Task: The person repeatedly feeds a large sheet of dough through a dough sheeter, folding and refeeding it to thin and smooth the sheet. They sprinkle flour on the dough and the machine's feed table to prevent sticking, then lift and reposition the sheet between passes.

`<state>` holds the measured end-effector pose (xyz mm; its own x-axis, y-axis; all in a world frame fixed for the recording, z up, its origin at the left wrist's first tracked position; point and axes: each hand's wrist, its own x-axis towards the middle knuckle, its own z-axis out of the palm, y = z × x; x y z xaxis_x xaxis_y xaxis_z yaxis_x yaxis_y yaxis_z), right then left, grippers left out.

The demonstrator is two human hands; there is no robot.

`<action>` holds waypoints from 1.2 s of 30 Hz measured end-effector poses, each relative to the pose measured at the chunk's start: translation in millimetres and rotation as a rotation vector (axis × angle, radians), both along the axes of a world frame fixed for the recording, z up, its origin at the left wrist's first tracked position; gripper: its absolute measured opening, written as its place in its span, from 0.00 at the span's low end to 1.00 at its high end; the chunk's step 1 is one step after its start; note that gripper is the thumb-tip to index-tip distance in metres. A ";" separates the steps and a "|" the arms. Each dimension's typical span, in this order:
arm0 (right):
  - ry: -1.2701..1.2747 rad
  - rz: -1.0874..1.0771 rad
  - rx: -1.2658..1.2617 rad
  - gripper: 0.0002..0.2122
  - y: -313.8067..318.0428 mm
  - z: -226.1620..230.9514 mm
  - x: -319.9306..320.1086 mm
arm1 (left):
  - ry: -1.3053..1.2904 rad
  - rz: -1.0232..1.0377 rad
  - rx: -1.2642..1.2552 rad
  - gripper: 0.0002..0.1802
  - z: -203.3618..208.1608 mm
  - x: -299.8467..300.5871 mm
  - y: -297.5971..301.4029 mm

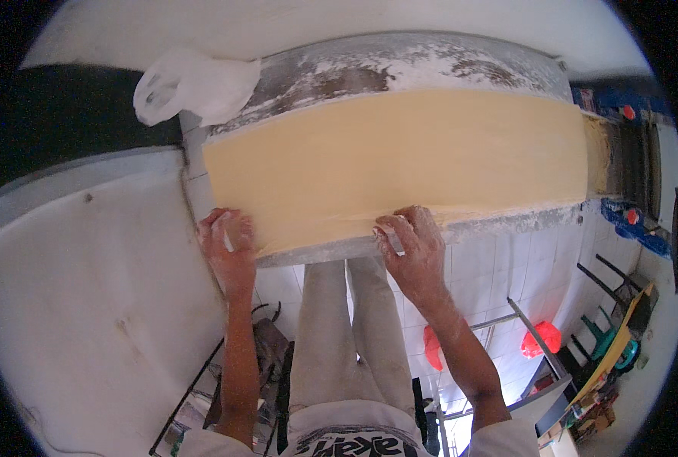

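A long, wide sheet of pale yellow dough [407, 152] lies flat across a floured work table [316, 250]. Its near edge shows thin creases beside my right hand. At the sheet's near left corner, my left hand [231, 242] is closed, with the dough's edge between thumb and fingers. My right hand [414, 247] pinches the near edge around the middle of the sheet, its fingers curled. Flour dusts both hands and forearms. The fingertips are partly hidden behind the knuckles.
White flour [430, 65] covers the table's far strip, and a white plastic bag [194, 85] sits at the far left corner. Beyond the right end stands a machine with blue parts [634, 221]. A metal frame [533, 331] and red bags [541, 340] are at the lower right.
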<state>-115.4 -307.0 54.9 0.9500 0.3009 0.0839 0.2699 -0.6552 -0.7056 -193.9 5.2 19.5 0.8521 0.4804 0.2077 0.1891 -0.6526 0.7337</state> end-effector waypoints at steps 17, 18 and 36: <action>0.035 0.038 -0.201 0.10 5.7 8.2 -22.4 | 0.377 -0.742 0.112 0.14 19.6 5.6 -34.6; 0.046 0.010 -0.207 0.10 6.4 7.7 -26.9 | 0.373 -0.754 0.085 0.14 17.8 4.2 -32.9; -0.177 0.160 -0.079 0.10 139.8 4.1 118.3 | 0.460 -0.071 -0.043 0.18 31.8 70.9 68.3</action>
<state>2.9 -167.2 59.0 0.8622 0.4586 0.2154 0.4897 -0.6453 -0.5863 -123.0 73.5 51.3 0.8822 0.4170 -0.2188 0.4571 -0.6466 0.6107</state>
